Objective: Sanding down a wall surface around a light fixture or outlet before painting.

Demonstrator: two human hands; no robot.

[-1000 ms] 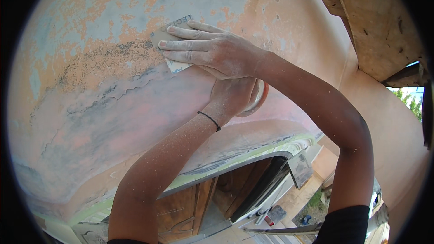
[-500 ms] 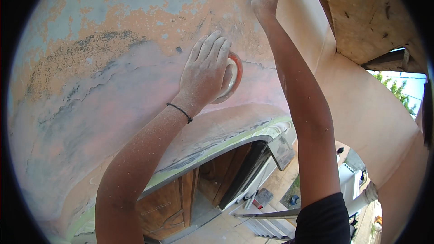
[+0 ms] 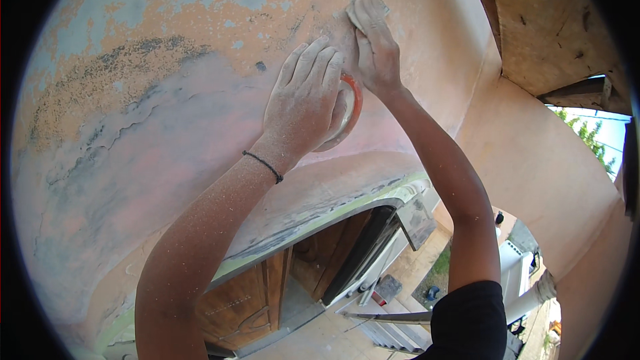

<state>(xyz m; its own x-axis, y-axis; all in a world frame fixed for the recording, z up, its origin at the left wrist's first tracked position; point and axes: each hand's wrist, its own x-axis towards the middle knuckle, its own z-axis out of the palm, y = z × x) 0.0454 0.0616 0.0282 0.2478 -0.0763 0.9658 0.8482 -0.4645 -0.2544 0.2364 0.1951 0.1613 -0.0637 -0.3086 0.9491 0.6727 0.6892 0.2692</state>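
My left hand (image 3: 305, 100), dusted white, lies flat against a peeling pink and orange wall (image 3: 153, 127) with its fingers spread. It covers a round orange-rimmed disc (image 3: 352, 110) that sits against the wall. A thin black band circles that wrist. Just above and to the right, my right hand (image 3: 375, 47) presses a small pale piece of sandpaper (image 3: 360, 1) onto the wall, fingers pointing up. Both forearms rise from the lower edge.
A wooden door (image 3: 257, 293) under a green-edged arch (image 3: 347, 200) lies far below. Wooden boards (image 3: 547, 20) jut out at the upper right. Steps (image 3: 393, 327), paving and a white object (image 3: 517, 263) are seen on the ground below.
My right hand swept the sandpaper from the left of the wall up to the upper right, then came slightly down. My left hand stayed on the disc.
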